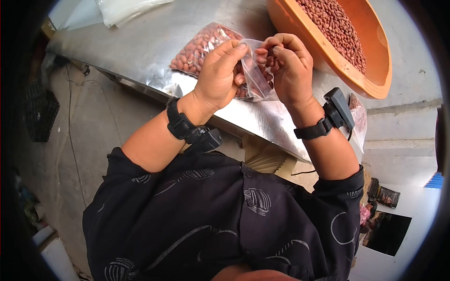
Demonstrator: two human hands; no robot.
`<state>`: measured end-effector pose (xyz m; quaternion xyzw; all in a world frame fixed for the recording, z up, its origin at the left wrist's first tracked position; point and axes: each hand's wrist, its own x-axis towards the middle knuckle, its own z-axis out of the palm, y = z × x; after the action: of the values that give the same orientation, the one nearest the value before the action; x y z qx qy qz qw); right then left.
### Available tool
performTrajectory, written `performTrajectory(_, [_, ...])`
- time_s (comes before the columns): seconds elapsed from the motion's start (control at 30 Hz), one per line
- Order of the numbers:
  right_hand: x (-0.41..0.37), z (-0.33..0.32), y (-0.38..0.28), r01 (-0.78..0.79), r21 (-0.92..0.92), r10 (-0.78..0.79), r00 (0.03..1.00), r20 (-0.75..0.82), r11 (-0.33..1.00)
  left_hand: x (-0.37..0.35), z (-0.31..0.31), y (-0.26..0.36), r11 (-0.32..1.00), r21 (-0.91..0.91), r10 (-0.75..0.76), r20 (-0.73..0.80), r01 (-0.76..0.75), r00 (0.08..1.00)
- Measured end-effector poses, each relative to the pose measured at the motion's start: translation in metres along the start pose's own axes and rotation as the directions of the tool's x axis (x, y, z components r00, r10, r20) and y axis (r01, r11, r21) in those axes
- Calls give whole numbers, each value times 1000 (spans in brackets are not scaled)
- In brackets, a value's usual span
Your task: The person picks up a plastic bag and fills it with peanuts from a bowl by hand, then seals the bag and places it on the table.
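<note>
My left hand [218, 75] pinches the mouth of a clear zip bag [257, 84] between thumb and fingers. Reddish peanuts show inside this bag, below its opening. At the other side of the mouth, my right hand [294, 70] has its fingers curled round a few peanuts [262, 51], right at the bag's edge. Behind my left hand, a clear bag filled with peanuts [190, 52] lies on the metal table [140, 51]. Part of it is hidden by my left hand. Each wrist wears a black strap with a small device.
An orange basin [323, 44] heaped with peanuts [335, 30] stands at the far right of the table. Clear plastic bags [129, 10] lie at the far left. Another bag [359, 119] rests beyond my right wrist. A dark crate [42, 112] sits on the floor at left.
</note>
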<state>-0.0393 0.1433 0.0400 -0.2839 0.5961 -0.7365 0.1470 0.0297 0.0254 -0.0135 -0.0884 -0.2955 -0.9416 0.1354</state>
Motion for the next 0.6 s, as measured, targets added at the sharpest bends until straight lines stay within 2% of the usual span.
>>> performTrajectory(0.07, [-3,-1,-7,-63,-105,67,997,40,993,0,2,2,1000,5,-4,-7,4,1000])
performTrajectory(0.17, [-1,-7,-3,108,-185,-79,984,157,977,0,-1,-1,1000,5,1,7,-1,1000])
performTrajectory(0.27, [-1,-6,-10,123,-233,-100,989,109,965,-1,0,0,1000,-5,10,3,-10,1000])
performTrajectory(0.37, [-7,-3,-38,213,-229,-184,973,143,950,-1,-3,-2,1000,-22,-11,23,11,1000])
performTrajectory(0.4, [-8,-4,-55,222,-281,-188,972,143,934,-1,-3,-2,1000,-18,-3,26,4,1000])
performTrajectory(0.43, [-3,-8,-69,358,-337,-317,933,171,871,-1,-3,-2,1000,-13,3,27,-3,1000])
performTrajectory(0.47, [4,-19,-83,425,-431,-391,905,168,796,-1,-2,-2,1000,-8,9,29,-9,1000])
performTrajectory(0.5, [14,-40,-98,451,-575,-399,889,223,683,-2,-1,-1,1000,-2,4,16,-4,1000])
performTrajectory(0.53, [28,-64,-109,439,-620,-400,892,211,651,-3,1,0,1000,4,-1,5,1,1000])
performTrajectory(0.6, [46,-97,-124,275,-829,-257,952,165,487,-3,2,0,1000,18,-4,-1,4,1000])
